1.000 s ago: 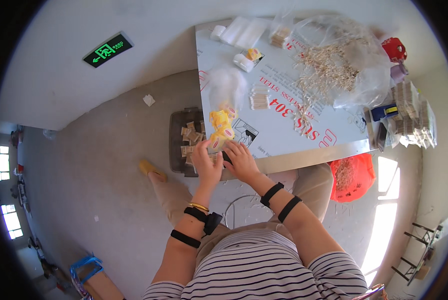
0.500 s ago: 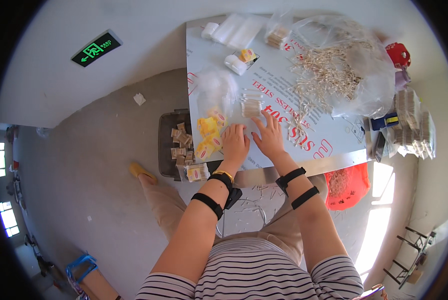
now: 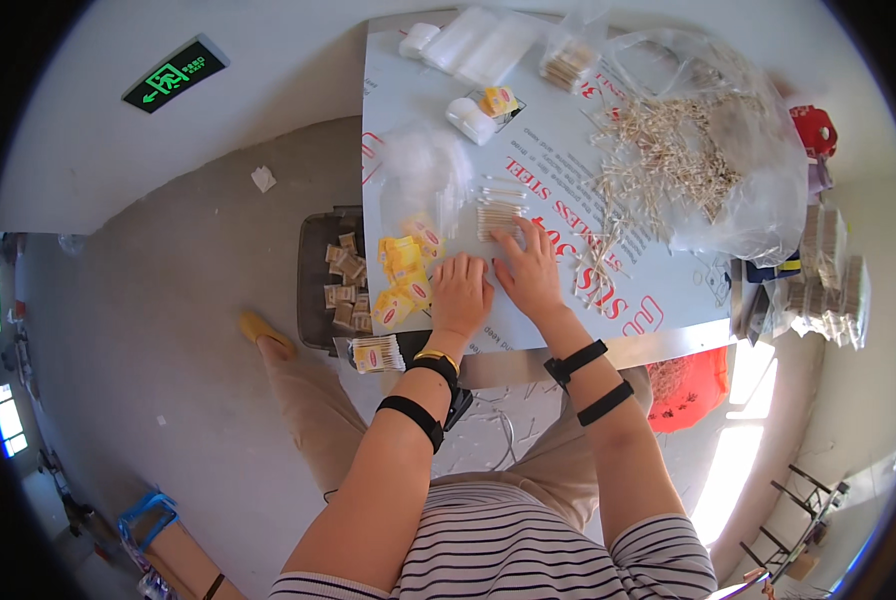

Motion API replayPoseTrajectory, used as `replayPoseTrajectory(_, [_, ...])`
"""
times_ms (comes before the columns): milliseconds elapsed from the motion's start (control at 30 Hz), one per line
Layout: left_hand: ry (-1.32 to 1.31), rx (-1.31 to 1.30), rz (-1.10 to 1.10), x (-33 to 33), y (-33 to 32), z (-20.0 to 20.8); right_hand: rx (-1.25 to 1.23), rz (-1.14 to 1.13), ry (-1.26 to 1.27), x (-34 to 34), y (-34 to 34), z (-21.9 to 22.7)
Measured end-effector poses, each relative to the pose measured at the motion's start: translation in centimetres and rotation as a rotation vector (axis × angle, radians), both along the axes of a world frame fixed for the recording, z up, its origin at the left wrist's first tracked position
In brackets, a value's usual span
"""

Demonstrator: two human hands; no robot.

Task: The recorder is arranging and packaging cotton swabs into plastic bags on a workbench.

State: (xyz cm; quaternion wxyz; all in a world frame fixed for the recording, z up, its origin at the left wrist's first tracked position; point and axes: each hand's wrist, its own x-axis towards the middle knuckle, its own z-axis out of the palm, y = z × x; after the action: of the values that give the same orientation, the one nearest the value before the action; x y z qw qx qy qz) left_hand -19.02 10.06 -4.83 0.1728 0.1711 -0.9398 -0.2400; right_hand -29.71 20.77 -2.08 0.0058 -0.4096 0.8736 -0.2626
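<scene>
A row of cotton swabs [image 3: 500, 215] lies left of mid-table at the right hand's [image 3: 531, 270] fingertips, any pinch impossible to tell; the left hand [image 3: 461, 295], grip also unclear, rests right of yellow cards [image 3: 403, 262]. A sideways nudge could scatter the row.

The bag [image 3: 766, 180] looks glossy plastic, the tabletop [image 3: 548, 120] smooth metal, the swab sticks [image 3: 497, 217] matt wood.

The wall [image 3: 288, 60] bears a green running-figure sign [image 3: 176, 73], the tabletop [image 3: 398, 100] red lettering [image 3: 614, 320], yellow cards [image 3: 401, 256] red labels [image 3: 419, 291].
</scene>
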Motion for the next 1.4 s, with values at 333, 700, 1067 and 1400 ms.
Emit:
replayPoseTrajectory(333, [-0.005, -0.03, 0.0, -0.1, 0.0, 0.1, -0.027, 0.014, 0.036, -1.4, -0.6, 0.4])
replayPoseTrajectory(700, [0.013, -0.033, 0.003, -0.1, 0.0, 0.4, -0.06, -0.023, -0.005, -2.3, -1.3, 0.0])
replayPoseTrajectory(1067, [-0.002, -0.05, 0.006, -0.1, -0.2, 0.3, -0.1, -0.046, 0.044, -4.6, -2.5, 0.1])
replayPoseTrajectory(1400, [-0.017, -0.045, -0.001, -0.1, -0.1, 0.4, 0.069, -0.051, 0.02, -7.2, -3.8, -0.6])
